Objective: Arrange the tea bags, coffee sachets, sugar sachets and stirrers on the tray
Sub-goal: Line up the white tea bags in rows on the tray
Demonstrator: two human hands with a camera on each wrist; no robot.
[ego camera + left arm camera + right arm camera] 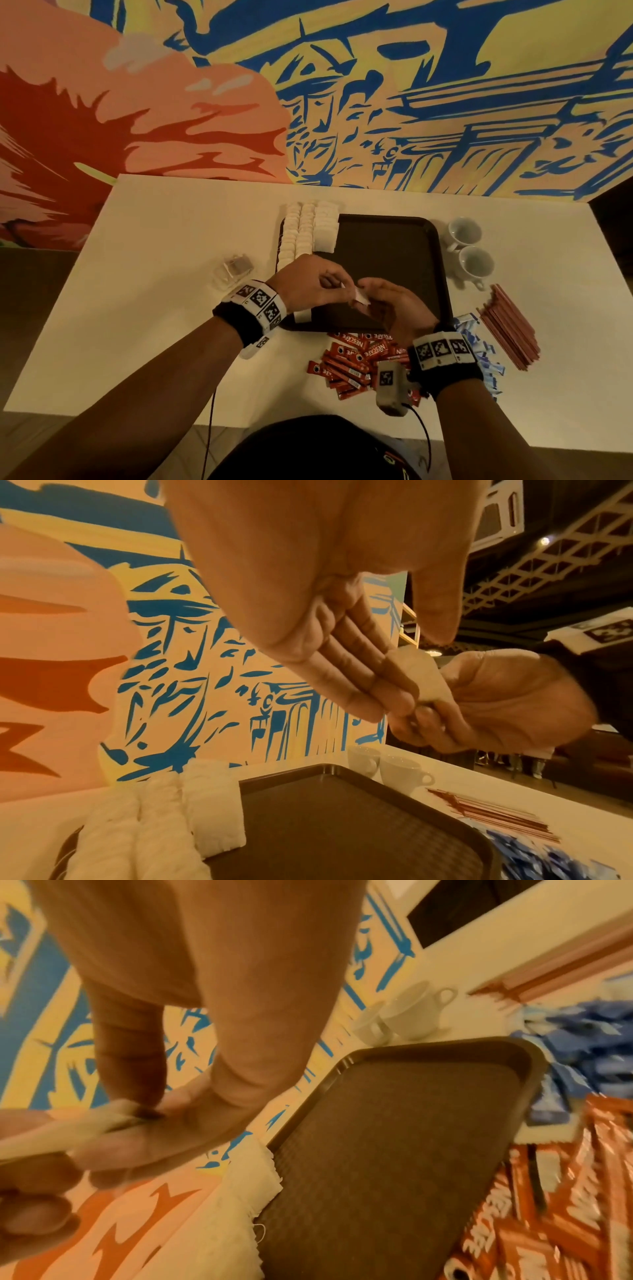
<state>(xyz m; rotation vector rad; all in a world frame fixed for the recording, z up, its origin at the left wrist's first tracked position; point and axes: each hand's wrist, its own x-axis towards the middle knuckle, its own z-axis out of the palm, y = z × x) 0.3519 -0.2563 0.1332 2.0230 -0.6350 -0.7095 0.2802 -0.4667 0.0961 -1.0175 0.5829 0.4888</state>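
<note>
A dark brown tray [387, 267] lies on the white table [171, 308]. Three rows of white tea bags [308, 233] fill its left side. Above the tray's near left part, my left hand [337, 282] and right hand [368, 294] meet around one white tea bag [361, 299]. In the right wrist view my right hand [126, 1131] pinches the tea bag [68, 1131] between thumb and fingers. In the left wrist view my left hand [418, 672] holds its other end, with fingers fairly straight and thumb above. Red coffee sachets [356, 363], blue sugar sachets [479, 346] and reddish stirrers [510, 329] lie on the table off the tray.
Two white cups [469, 250] stand just right of the tray. A small clear glass container [234, 274] sits on the table left of the tray. A painted wall [308, 102] rises behind the table's far edge.
</note>
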